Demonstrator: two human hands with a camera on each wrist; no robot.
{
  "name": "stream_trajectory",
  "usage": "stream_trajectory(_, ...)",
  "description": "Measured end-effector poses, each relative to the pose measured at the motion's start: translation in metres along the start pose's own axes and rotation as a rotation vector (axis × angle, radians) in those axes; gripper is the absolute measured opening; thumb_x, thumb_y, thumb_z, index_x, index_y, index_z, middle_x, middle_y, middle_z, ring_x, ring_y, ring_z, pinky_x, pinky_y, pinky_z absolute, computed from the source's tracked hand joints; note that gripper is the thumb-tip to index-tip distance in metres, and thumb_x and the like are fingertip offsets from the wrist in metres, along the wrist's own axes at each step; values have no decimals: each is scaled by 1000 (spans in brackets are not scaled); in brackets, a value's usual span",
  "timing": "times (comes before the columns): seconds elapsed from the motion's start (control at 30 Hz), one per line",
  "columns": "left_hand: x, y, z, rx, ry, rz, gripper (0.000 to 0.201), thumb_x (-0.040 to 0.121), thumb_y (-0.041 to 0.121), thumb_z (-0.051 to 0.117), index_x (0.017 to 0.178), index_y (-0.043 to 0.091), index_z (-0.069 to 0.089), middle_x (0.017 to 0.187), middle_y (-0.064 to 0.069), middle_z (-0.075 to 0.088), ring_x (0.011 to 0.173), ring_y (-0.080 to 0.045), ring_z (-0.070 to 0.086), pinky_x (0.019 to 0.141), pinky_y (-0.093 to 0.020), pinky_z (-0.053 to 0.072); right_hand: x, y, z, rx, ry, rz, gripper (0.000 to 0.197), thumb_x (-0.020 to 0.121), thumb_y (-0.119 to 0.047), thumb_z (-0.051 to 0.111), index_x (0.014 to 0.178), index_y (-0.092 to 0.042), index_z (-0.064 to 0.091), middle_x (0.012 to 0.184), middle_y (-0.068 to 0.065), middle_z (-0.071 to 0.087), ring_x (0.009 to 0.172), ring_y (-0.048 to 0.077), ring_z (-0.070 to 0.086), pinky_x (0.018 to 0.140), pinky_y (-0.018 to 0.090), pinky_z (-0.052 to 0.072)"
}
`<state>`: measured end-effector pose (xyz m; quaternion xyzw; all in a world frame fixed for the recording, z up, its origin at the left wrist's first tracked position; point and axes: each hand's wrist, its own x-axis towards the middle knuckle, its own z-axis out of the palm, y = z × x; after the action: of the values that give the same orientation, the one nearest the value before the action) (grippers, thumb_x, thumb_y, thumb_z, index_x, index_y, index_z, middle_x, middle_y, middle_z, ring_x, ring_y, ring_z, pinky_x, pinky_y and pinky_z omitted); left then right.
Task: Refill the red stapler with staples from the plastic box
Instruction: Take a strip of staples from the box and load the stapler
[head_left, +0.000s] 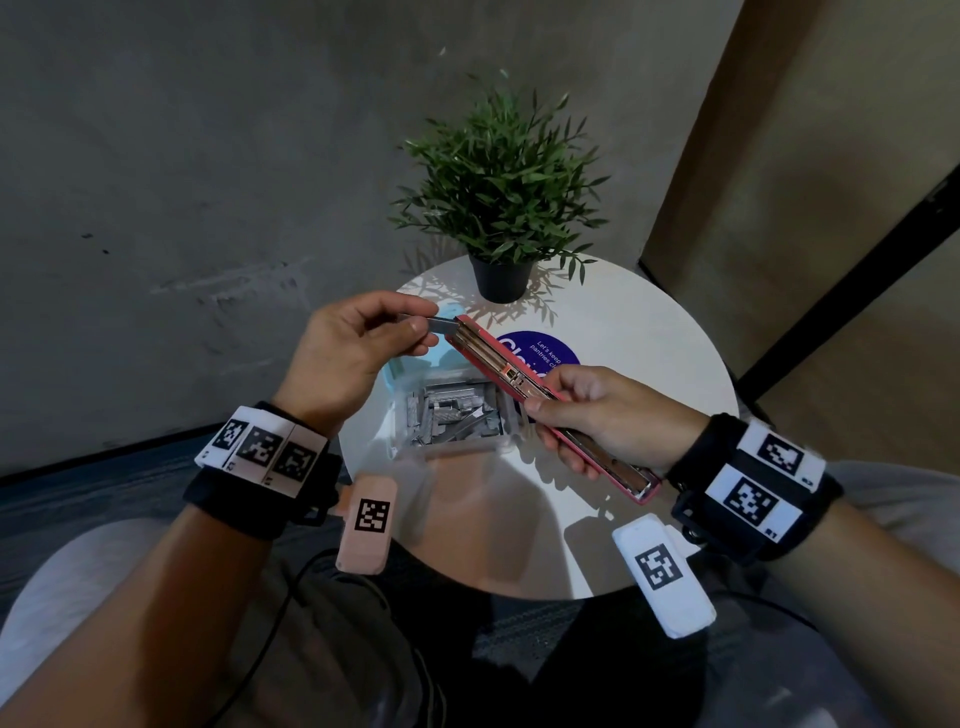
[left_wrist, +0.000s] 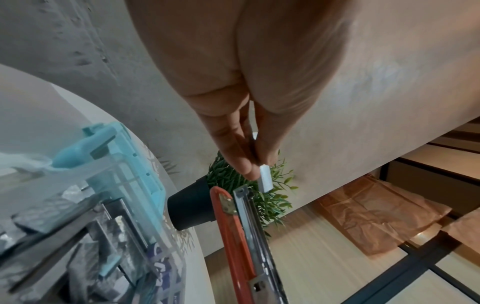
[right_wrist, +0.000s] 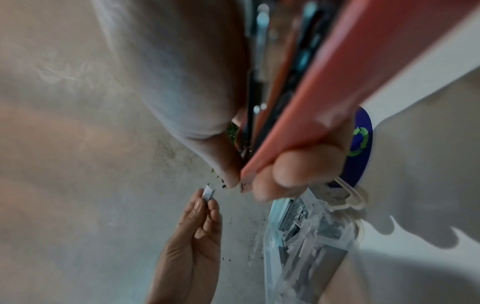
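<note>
Beside the stapler (head_left: 524, 384), plastic box (head_left: 410, 441) (open) holds staples (head_left: 454, 418).

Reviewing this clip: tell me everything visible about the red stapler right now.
The red stapler is opened out flat, its red shell beneath a long shiny metal staple channel that faces up. It is held in the air above the white round table and the clear plastic box, slanting away from the person. The right hand grips its middle. The left hand pinches a short staple strip at the channel's far end, not yet seated.
</note>
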<state>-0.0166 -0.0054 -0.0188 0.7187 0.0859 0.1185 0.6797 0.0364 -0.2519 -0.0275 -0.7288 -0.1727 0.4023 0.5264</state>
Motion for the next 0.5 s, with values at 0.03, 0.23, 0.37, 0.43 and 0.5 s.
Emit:
stream_trajectory(0.03, 0, 0, 0, 25, -6, 5, 20, 90, -5, 60, 93, 11, 71, 73, 2, 75, 71, -9, 70, 73, -17, 55, 0, 0, 0, -10, -3, 0, 15, 100, -24, 58, 94, -11, 54, 67, 3, 63, 48, 18, 52, 41, 28, 43)
stream_trajectory(0.23, 1, -4, 2, 181, 0, 54, 23, 92, -2, 60, 95, 18, 68, 75, -5, 68, 63, -6, 67, 68, -17, 53, 1, 0, 4, -43, 1, 7, 17, 100, -22, 57, 97, -7, 51, 67, 5, 63, 46, 19, 53, 41, 28, 43)
stream_trajectory(0.37, 2, -7, 2, 181, 18, 79, 25, 91, -4, 61, 94, 21, 66, 77, -6, 65, 62, -7, 68, 66, -19, 54, 1, 0, 6, -62, 4, 7, 17, 100, -21, 57, 98, -6, 50, 66, 5, 63, 45, 17, 54, 41, 29, 43)
stream_trajectory(0.43, 2, -7, 2, 154, 21, 77, 24, 91, -5, 61, 94, 18, 65, 76, -4, 65, 62, -7, 68, 66, -19, 55, 0, -1, 7, -67, 1, 5, 17, 100, -21, 57, 98, -5, 50, 67, 5, 63, 44, 17, 54, 41, 28, 43)
stream_trajectory(0.5, 2, -6, 1, 128, 14, 68, 22, 91, -5, 61, 93, 17, 66, 75, -3, 66, 64, -9, 69, 67, -21, 56, 0, -2, 8, -70, 0, 3, 17, 100, -20, 57, 98, -5, 50, 67, 5, 64, 44, 16, 54, 41, 28, 43)
